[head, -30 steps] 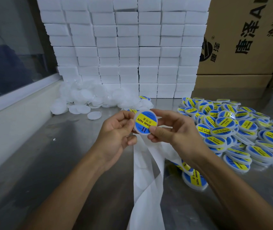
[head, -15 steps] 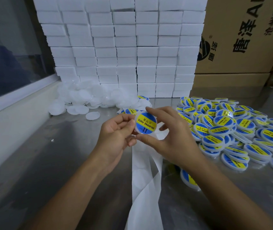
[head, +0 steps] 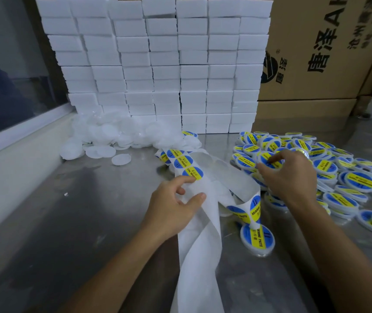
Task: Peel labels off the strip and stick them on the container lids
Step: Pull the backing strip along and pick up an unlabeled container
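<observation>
Label strip [head: 199,190] pinched by left hand [head: 171,206]; right hand's [head: 291,177] fingers [head: 270,159] open over labelled lids [head: 347,177].

A steel bench [head: 72,233] carries a stack of white boxes [head: 158,64] at the back, loose plain lids [head: 103,141] before it, a heap of labelled lids [head: 343,172] on the right, cardboard cartons [head: 329,48] behind, and the label strip [head: 201,222] trailing forward.

Blue-and-yellow labels [head: 188,172] on white strip [head: 199,256]; grey table [head: 67,222]
</observation>
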{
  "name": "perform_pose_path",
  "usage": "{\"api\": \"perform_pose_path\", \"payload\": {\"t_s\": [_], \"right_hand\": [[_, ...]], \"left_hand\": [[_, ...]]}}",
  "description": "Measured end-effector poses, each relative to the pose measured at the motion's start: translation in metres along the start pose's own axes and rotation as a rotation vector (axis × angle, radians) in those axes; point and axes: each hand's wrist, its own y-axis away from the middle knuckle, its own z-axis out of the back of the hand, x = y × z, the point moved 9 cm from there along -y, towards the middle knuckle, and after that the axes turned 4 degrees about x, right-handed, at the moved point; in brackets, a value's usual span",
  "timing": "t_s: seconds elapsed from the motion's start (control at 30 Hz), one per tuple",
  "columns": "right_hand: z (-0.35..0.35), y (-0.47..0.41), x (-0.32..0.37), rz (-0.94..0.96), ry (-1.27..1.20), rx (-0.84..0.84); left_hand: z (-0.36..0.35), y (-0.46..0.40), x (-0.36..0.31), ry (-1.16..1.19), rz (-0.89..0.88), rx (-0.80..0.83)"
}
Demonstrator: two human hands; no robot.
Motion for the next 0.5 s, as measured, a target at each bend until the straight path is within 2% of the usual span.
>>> {"api": "perform_pose_path", "payload": {"t_s": [0.1,0.27,0.4,0.5], "right_hand": [[0.001,0.000,-0.012,-0.062,0.102,-0.014],[-0.001,0.000,-0.016,-0.092,0.216,-0.012],[-0.003,0.004,0.002,-0.035,0.142,0.009],[0.000,0.012,0.032,0.112,-0.059,0.003]], "left_hand": [[-0.002,0.000,0.008,0.183,0.093,0.030],[0.003,0.001,0.013,0.445,0.141,-0.044],[0.013,-0.001,0.010,0.531,0.101,-0.126],[0.016,-0.002,0.009,0.575,0.086,-0.138]]}}
